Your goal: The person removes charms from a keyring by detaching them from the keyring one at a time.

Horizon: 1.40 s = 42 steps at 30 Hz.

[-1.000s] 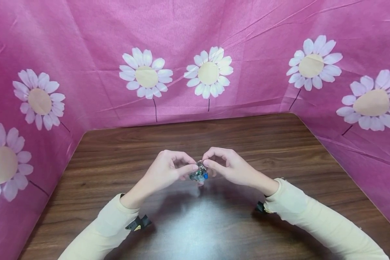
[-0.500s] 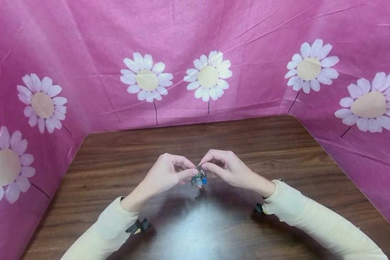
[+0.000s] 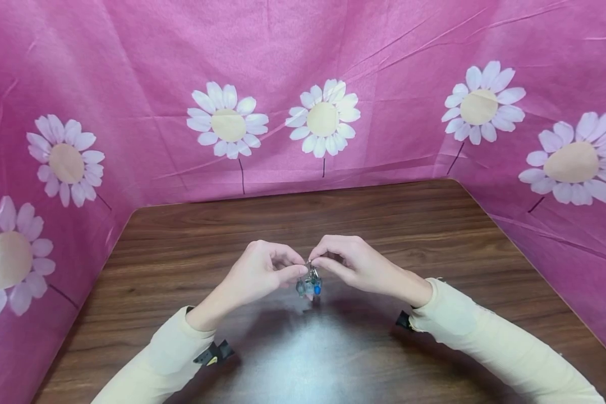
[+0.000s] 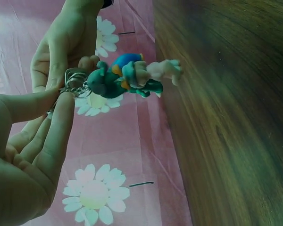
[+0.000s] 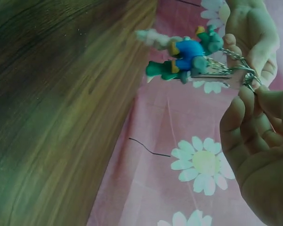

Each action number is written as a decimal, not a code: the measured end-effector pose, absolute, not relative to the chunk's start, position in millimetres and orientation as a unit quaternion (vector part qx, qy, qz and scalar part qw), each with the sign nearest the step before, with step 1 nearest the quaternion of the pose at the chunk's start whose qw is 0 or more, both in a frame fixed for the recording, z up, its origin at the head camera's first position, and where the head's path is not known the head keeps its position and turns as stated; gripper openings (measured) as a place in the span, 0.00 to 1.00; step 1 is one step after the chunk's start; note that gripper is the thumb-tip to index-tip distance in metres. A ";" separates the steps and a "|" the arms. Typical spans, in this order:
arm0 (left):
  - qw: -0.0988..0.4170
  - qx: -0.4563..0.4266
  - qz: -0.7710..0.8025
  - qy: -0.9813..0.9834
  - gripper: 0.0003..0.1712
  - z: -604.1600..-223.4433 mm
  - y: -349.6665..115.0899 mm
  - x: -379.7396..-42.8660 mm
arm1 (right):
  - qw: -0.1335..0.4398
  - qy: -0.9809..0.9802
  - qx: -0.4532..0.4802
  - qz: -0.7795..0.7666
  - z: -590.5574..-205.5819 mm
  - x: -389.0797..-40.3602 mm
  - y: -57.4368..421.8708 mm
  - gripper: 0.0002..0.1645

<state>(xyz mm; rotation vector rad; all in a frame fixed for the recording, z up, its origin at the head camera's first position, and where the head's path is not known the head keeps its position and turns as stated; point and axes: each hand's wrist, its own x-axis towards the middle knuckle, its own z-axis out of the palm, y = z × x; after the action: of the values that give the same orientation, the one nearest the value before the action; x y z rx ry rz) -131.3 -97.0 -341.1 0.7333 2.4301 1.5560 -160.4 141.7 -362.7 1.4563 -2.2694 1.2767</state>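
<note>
A bunch of keychain figurines (image 3: 309,287) hangs between my two hands, over the middle of the table. Thumb and index finger of my left hand (image 3: 262,272) pinch its metal key ring (image 4: 74,84) from the left. From the other side, my right hand (image 3: 356,264) pinches the ring between thumb and index finger. Short chains (image 5: 219,66) run from the ring to the small figures. A green figure (image 4: 99,82), a blue one (image 5: 191,49) and a pale pink one (image 4: 161,70) show up close. Fingertips hide part of the ring.
Under the hands lies a dark wood-grain table (image 3: 192,224). A pink cloth (image 3: 278,39) printed with white daisies surrounds its back and sides. A black strap piece (image 3: 214,352) sits at the left sleeve's cuff, and another (image 3: 404,320) at the right.
The figurines have swung down from a bunched position near the fingers and hang lower beneath the ring. The right fingertips have shifted slightly left and down, while the left hand has sunk a little.
</note>
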 end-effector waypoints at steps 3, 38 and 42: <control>0.061 0.245 0.527 0.812 0.03 -339.8 -97.0 -131.3 | 0.058 -0.758 0.459 0.460 -365.3 -161.0 140.1 0.08; 0.094 0.243 0.579 0.773 0.08 -346.7 -106.8 -138.9 | -0.033 -0.728 0.358 0.584 -374.0 -156.5 138.3 0.05; 0.097 0.243 0.575 0.775 0.09 -345.2 -106.2 -139.6 | -0.033 -0.733 0.350 0.582 -373.2 -155.3 139.8 0.06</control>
<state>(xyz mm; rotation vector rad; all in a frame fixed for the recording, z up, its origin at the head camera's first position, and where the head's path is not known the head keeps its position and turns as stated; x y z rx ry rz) -139.6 -106.2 -345.2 0.7204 2.2957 1.7032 -155.3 139.8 -373.2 1.1246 -2.3520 1.8677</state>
